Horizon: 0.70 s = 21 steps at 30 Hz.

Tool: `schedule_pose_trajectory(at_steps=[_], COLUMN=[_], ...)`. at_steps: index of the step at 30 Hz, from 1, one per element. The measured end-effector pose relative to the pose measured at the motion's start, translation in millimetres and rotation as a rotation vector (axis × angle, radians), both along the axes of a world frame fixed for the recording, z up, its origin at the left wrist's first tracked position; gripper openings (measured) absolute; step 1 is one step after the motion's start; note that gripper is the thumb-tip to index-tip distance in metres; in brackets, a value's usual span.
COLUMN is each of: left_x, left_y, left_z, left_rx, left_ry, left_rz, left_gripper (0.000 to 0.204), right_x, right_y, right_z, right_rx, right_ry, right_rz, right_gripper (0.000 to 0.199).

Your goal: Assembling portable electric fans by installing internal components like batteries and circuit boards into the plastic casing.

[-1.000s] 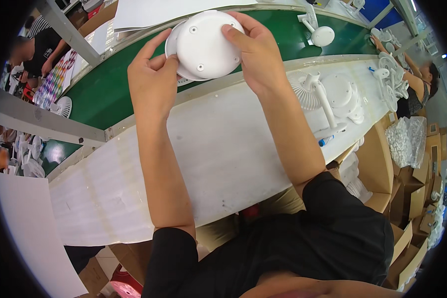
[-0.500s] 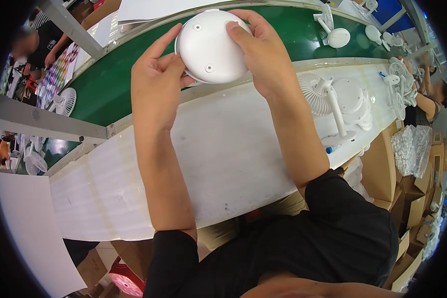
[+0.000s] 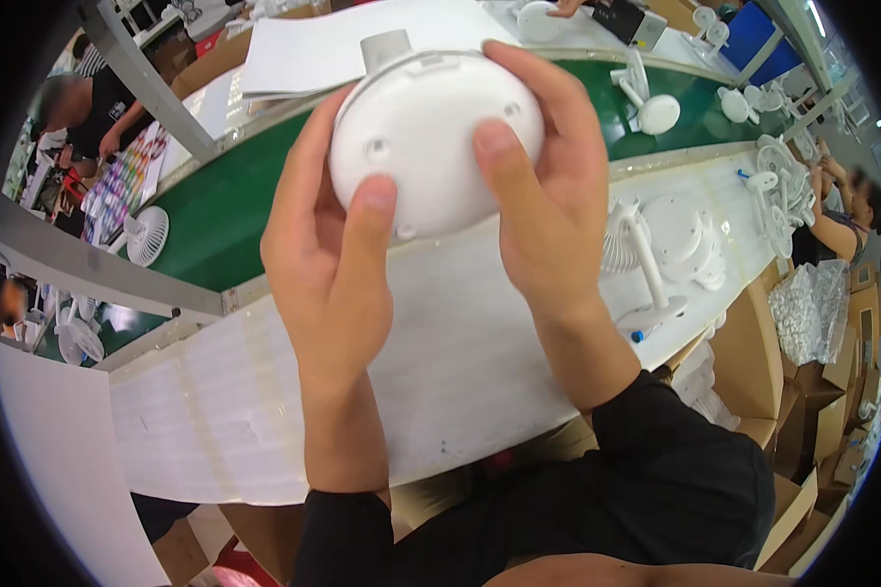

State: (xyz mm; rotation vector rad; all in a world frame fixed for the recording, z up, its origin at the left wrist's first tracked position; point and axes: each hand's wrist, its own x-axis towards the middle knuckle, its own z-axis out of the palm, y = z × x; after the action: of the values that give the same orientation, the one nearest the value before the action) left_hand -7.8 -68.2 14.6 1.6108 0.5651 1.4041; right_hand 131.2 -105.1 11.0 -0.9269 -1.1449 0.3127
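Observation:
I hold a round white plastic fan base (image 3: 431, 137) up close to the camera with both hands, its flat underside facing me. My left hand (image 3: 323, 254) grips its left side, thumb pressed on the underside. Over on the other side, my right hand (image 3: 543, 205) wraps the edge, thumb also on the underside. A short grey stub sticks out of the top of the base. The base is above the white work table (image 3: 264, 401) and the green conveyor belt (image 3: 215, 225).
Several white fan parts and stands (image 3: 666, 254) lie on the table at right. More fans (image 3: 656, 108) ride the belt. A small fan (image 3: 147, 235) sits on the belt at left. Other people work at far left and far right. Cardboard boxes (image 3: 754, 362) stand at lower right.
Both hands have lifted the white base off the belt area and brought it much closer to the camera; it now fills more of the view.

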Motion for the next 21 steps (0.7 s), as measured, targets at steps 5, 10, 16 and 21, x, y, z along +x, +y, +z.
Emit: schedule_pose_trajectory(at_steps=[5,10,16,21], left_x=[-25.5,-45.2,-63.9,-67.4], left_y=[-22.7,-28.7,-31.9,-36.7], left_z=[-14.7,-14.3,-5.1,1.4], left_rx=[0.187,0.208,0.207,0.141], left_ry=[-0.129,-0.141,-0.077,-0.089], left_rz=[0.007,0.019,0.017,0.013], left_gripper=[0.049,0.051,0.051,0.051], right_x=[-32.0,-48.3,-66.7,-60.0], right_y=[-21.1,-29.6,-36.9,-37.2], right_z=[-12.6,-10.1,0.1,1.7], right_rx=[0.250,0.296,0.259,0.253], right_ry=[-0.111,-0.129,-0.070,-0.165], right_rz=[-0.013,0.027,0.033,0.055], right_gripper=[0.041,0.045,0.049,0.056])
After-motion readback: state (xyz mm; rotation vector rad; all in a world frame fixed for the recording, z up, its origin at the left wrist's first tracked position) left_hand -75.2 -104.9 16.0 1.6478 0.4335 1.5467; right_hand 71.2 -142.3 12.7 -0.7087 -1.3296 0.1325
